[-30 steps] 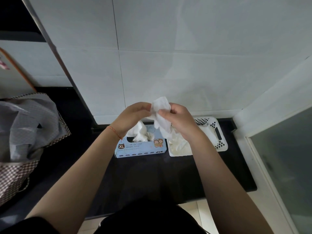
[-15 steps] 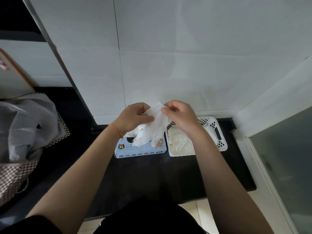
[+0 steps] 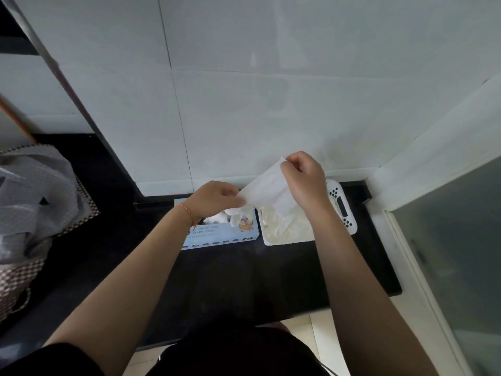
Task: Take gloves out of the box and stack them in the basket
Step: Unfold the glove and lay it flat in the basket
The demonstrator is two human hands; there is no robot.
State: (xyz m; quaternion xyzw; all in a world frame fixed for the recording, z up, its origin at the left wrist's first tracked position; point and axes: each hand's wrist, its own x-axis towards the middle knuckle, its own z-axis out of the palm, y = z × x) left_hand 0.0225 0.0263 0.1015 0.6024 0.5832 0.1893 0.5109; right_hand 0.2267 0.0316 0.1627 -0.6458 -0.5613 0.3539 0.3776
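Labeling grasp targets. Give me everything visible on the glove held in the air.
The glove is thin, white, slightly translucent, plastic-like film. It is stretched flat and tilted between both hands: the right hand pinches its upper cuff corner, the left hand pinches the lower cuff corner. Its finger end hangs down, partly over the blue glove box and the white basket. Whether it touches either cannot be told.

A thin white glove (image 3: 267, 189) is stretched flat above the blue box (image 3: 221, 236), beside the white basket (image 3: 344, 210) holding a heap of gloves (image 3: 284, 229).
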